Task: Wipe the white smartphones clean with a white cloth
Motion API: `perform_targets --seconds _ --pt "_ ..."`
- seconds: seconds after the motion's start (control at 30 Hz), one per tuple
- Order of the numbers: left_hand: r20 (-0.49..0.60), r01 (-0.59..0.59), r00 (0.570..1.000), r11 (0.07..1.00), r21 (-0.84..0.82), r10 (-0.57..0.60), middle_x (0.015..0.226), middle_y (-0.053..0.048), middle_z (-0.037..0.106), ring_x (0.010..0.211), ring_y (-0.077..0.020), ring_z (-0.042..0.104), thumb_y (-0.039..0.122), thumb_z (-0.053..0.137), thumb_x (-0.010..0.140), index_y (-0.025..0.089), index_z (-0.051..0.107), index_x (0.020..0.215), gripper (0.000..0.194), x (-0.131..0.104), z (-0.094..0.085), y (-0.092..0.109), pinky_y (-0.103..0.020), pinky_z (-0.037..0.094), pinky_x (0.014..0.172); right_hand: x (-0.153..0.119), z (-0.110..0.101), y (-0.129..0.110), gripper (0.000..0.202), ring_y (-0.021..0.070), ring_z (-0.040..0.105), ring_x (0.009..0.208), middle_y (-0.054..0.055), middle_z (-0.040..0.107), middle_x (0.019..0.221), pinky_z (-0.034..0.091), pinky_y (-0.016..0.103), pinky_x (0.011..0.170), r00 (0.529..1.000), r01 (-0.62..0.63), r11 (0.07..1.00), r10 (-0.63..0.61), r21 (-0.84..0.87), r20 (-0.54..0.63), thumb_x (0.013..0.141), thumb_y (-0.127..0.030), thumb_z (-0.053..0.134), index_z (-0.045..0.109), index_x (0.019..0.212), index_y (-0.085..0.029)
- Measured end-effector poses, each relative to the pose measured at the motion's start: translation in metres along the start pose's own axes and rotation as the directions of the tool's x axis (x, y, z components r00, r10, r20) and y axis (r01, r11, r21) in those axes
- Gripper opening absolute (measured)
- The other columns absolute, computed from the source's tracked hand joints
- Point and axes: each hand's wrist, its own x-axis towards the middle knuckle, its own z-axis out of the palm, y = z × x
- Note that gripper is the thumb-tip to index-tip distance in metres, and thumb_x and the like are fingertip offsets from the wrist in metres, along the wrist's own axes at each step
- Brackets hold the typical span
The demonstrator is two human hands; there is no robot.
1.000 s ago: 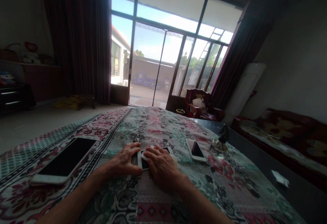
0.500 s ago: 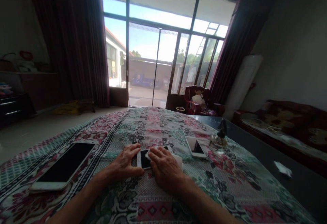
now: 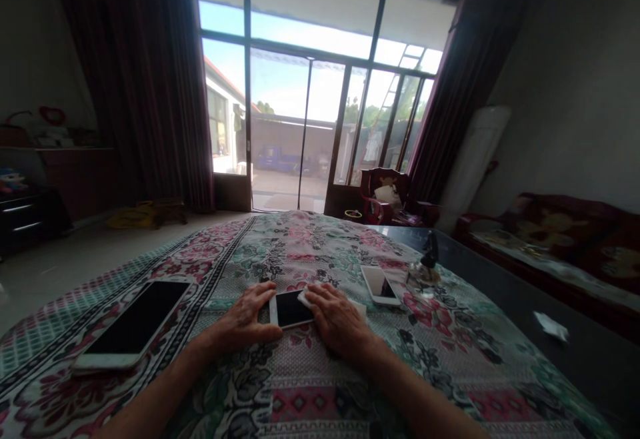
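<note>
The left hand braces the near-left end of a white smartphone between thumb and fingers. The right hand, fingers flat together, presses a white tissue onto its screen. Left of the left hand lies a larger smartphone; beyond the right hand, another white phone, then a black-topped clear object.

- Large phone, near cloth's left edge.
- White phone, inward from cloth's right edge.
- Bottle, black-topped, near cloth's right edge.
- White scrap, table's bare right side.
- Armchair, beyond table's far edge.
- Sofa, past table's right edge.
</note>
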Motion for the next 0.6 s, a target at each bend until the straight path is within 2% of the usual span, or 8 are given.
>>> perform_targets --seconds 0.1,0.17,0.37,0.47,0.6 --pt "0.003 -0.003 1.000 1.000 -0.007 0.003 0.153 -0.010 0.033 0.142 -0.0274 0.024 0.057 0.063 0.071 0.017 0.043 0.138 0.080 0.000 0.001 -0.002 -0.037 0.023 0.115 -0.010 -0.005 0.011 0.042 0.0198 0.037 0.134 0.005 0.047 0.142 0.025 0.038 0.114 0.998 -0.060 0.998 0.060 -0.010 -0.018 0.097 -0.028 0.031 0.054 0.131 -0.020" --pt "0.010 -0.002 1.000 1.000 -0.004 0.002 0.153 -0.010 0.032 0.142 -0.0272 0.024 0.057 0.063 0.071 0.016 0.043 0.139 0.081 0.000 0.001 -0.002 -0.036 0.024 0.115 -0.014 -0.005 0.010 0.042 0.0200 0.037 0.134 0.005 0.046 0.143 0.024 0.038 0.114 0.998 -0.052 0.999 0.052 -0.016 -0.024 0.097 -0.028 0.031 0.053 0.131 -0.020" --pt "0.002 0.014 1.000 1.000 0.017 -0.014 0.152 -0.011 0.035 0.141 -0.0290 0.026 0.051 0.064 0.071 0.016 0.044 0.138 0.078 0.000 -0.001 0.001 -0.039 0.024 0.115 -0.007 0.004 -0.030 0.038 0.0214 0.040 0.130 0.002 0.050 0.140 0.028 0.039 0.111 0.991 0.135 0.991 -0.135 0.009 -0.008 0.096 -0.029 0.034 0.054 0.128 -0.022" --pt "0.008 0.004 1.000 1.000 0.022 -0.004 0.151 -0.010 0.036 0.141 -0.0286 0.027 0.049 0.064 0.071 0.016 0.045 0.138 0.076 0.000 -0.001 0.002 -0.038 0.024 0.116 0.000 0.006 -0.042 0.034 0.0204 0.044 0.126 0.001 0.052 0.138 0.030 0.038 0.109 0.983 0.186 0.982 -0.186 0.018 0.002 0.094 -0.027 0.039 0.056 0.123 -0.024" --pt "0.013 0.007 1.000 1.000 0.022 -0.007 0.151 -0.010 0.035 0.141 -0.0280 0.026 0.052 0.063 0.072 0.016 0.045 0.138 0.078 0.000 -0.002 0.002 -0.038 0.024 0.116 0.003 0.003 -0.030 0.036 0.0188 0.041 0.129 0.002 0.050 0.139 0.030 0.038 0.110 0.991 0.134 0.991 -0.134 0.018 -0.004 0.096 -0.029 0.034 0.054 0.126 -0.024"
